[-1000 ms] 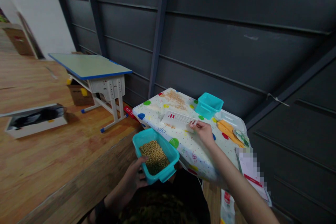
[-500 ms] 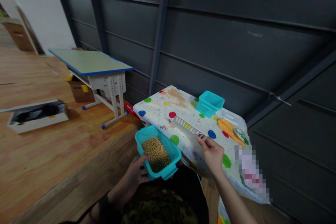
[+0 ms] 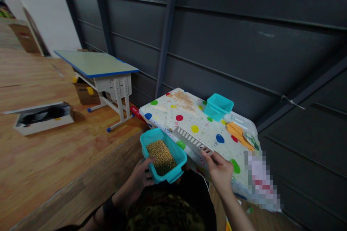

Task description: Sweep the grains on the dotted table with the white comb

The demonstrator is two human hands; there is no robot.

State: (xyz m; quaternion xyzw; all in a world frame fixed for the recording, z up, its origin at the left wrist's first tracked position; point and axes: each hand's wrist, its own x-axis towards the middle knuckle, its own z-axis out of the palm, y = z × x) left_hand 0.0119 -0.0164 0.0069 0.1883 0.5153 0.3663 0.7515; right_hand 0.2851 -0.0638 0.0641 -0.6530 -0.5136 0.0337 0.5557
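My left hand [image 3: 142, 175] is closed on the near left side of a turquoise plastic container [image 3: 178, 153], thumb over the rim. Tan, soybean-like beans [image 3: 161, 152] lie in it, with darker green ones at the near end. The container is held off the table's front edge. My right hand [image 3: 220, 169] grips one end of a white slotted plastic strip [image 3: 192, 140]. This strip slants over the front of the table, its far end close to the container's right rim. Small tan bits [image 3: 184, 100] are scattered at the table's back left.
A balloon-print cloth covers the table [image 3: 195, 119]. On it stand a second turquoise container [image 3: 219, 106], a white tray [image 3: 245, 119], an orange cloth [image 3: 235, 130] and a small round item [image 3: 249, 139]. A desk [image 3: 94, 64] and open white box [image 3: 43, 124] are at left; a dark wall [image 3: 230, 43] rises behind.
My right hand has drawn the slotted strip toward the table's front edge, bringing its far end nearer the held container. The left hand and its container have hardly moved. The view has shifted slightly.
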